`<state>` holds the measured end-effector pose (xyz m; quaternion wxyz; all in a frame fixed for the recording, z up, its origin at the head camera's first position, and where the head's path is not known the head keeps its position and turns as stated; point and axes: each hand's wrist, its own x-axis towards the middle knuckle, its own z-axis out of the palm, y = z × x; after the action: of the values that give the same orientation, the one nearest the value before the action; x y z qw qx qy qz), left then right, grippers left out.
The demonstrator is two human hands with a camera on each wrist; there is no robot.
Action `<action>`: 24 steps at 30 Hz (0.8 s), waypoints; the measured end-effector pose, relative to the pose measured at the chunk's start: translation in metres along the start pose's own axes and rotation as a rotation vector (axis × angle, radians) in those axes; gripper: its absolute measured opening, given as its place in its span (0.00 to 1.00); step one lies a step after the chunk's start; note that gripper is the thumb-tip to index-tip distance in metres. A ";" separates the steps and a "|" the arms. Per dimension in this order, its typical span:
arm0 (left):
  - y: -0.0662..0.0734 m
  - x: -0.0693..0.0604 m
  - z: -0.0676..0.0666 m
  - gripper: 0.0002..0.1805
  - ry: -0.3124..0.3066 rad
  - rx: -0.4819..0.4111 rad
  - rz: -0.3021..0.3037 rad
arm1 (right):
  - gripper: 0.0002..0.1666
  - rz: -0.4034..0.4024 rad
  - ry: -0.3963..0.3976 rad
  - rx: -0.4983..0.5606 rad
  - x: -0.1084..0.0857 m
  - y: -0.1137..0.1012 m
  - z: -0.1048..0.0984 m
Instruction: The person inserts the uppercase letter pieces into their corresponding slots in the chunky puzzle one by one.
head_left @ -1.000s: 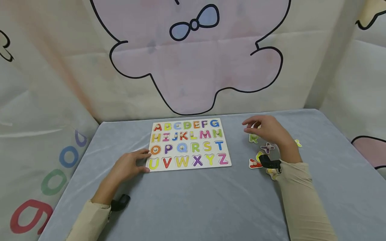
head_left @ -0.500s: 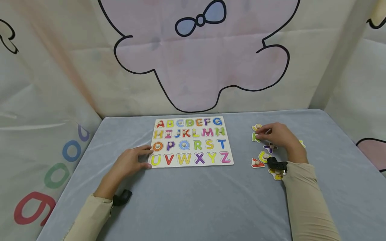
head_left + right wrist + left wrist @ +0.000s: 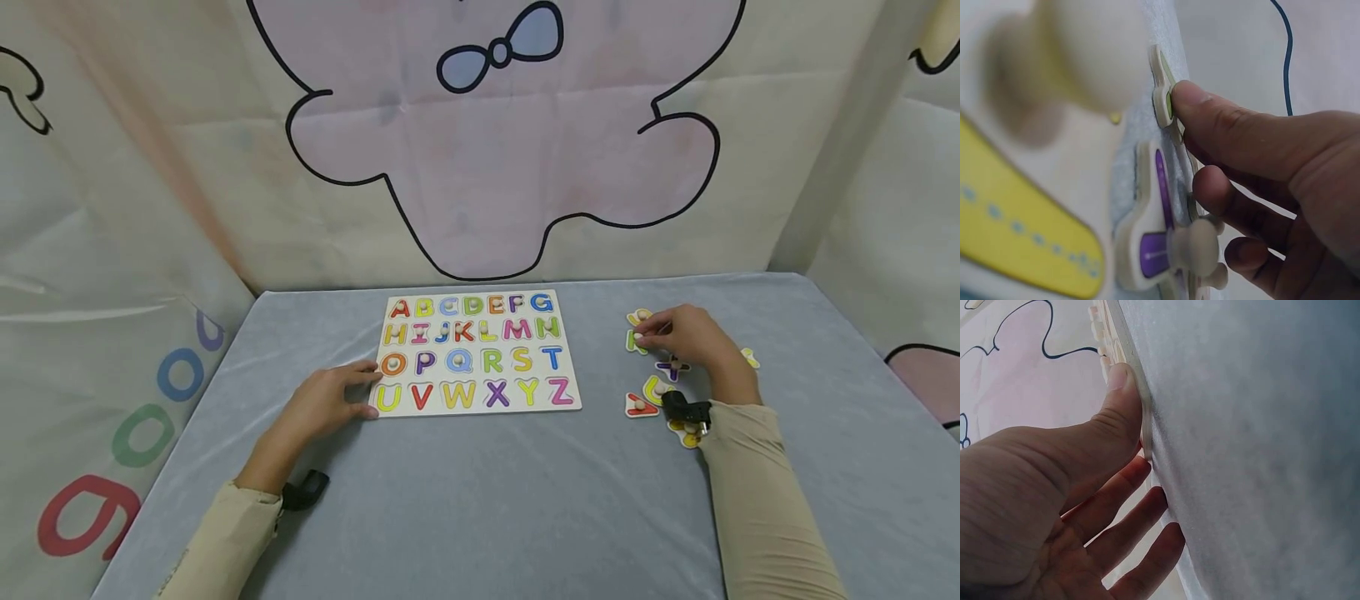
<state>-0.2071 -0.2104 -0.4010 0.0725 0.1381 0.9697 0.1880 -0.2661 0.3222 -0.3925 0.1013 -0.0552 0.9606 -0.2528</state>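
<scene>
A white alphabet puzzle board (image 3: 491, 378) lies flat on the table. My left hand (image 3: 318, 406) touches its left side, fingers mostly straight; in the left wrist view the thumb (image 3: 1124, 403) presses along the board's edge. To the right of the board, my right hand (image 3: 688, 335) pinches a green letter R piece (image 3: 632, 342), which lies at table level. The right wrist view shows the thumb on this green piece (image 3: 1161, 94); the index fingertip is mostly hidden behind it. A purple X piece (image 3: 672, 367) lies just below the hand.
Around the right forearm lie a red V (image 3: 641, 407), a yellow U (image 3: 655, 388) and a partly covered yellow piece (image 3: 686, 433). Another yellow piece (image 3: 637, 316) is behind the R, and one (image 3: 750, 357) lies farther right. Grey cloth (image 3: 480, 500) covers the table; printed curtains stand behind.
Over the first half second my right hand came down onto the R piece, and the head view shifted slightly. Since then both hands have stayed almost still, the left at the board's edge.
</scene>
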 end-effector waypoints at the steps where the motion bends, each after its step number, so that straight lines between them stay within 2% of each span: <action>1: 0.000 0.000 0.000 0.34 -0.001 0.000 0.000 | 0.15 0.003 0.001 -0.003 0.000 0.000 0.000; 10: 0.002 0.000 0.001 0.35 -0.005 0.008 -0.004 | 0.16 -0.045 0.051 -0.033 -0.001 -0.015 -0.002; 17: 0.001 0.000 0.002 0.34 -0.010 0.007 -0.006 | 0.15 -0.104 0.081 -0.007 0.001 -0.041 0.000; 24: 0.001 0.000 0.001 0.34 -0.002 0.012 -0.003 | 0.14 -0.137 0.066 -0.008 0.006 -0.075 0.009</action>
<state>-0.2070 -0.2095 -0.4014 0.0728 0.1373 0.9709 0.1821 -0.2659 0.2516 -0.3640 0.0515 -0.1130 0.9584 -0.2570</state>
